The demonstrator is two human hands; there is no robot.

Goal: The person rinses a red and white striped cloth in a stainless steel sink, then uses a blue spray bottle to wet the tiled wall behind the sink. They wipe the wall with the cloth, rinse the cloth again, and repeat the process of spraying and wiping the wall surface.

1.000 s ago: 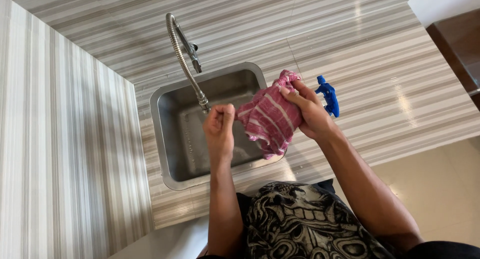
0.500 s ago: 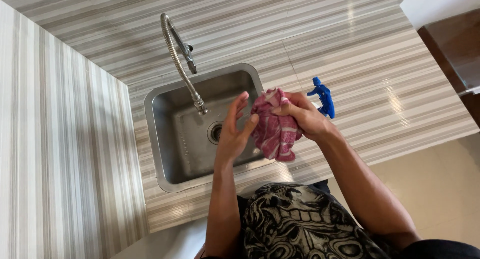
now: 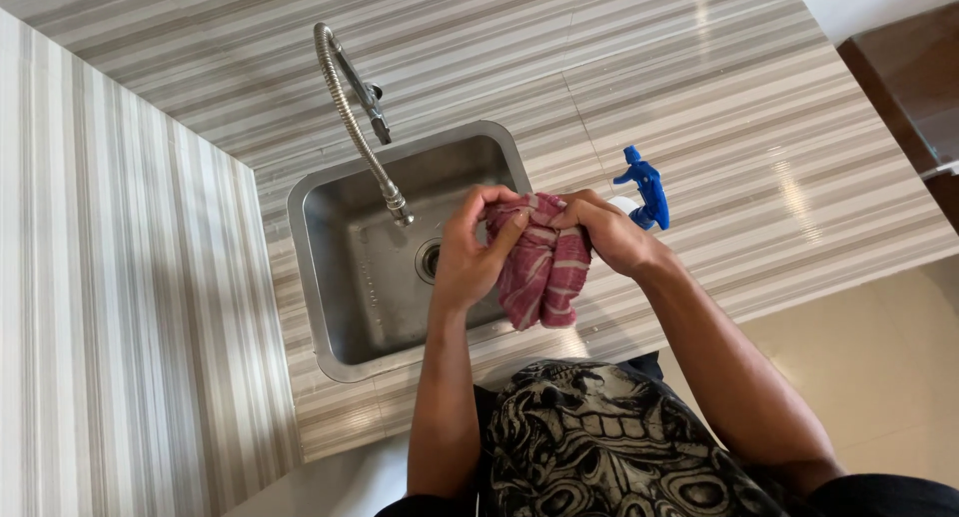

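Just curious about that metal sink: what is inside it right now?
The sink holds only its round drain; no dishes show. The striped red cloth, gripped by the left hand and right hand, covers its right edge, so anything there is hidden.

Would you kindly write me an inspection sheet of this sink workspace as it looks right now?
Surface: striped stone-look countertop, glossy, with a steel sink set in it.
Job's things: red striped cloth, bunched, hanging over the sink's right edge.
Clutter: blue spray bottle upright on the counter behind the right hand.
Hands: left hand and right hand both grip the cloth's top.
Cables: nothing seen.
Surroundings: gooseneck faucet with no water seen running; pale floor; dark wooden furniture at upper right.
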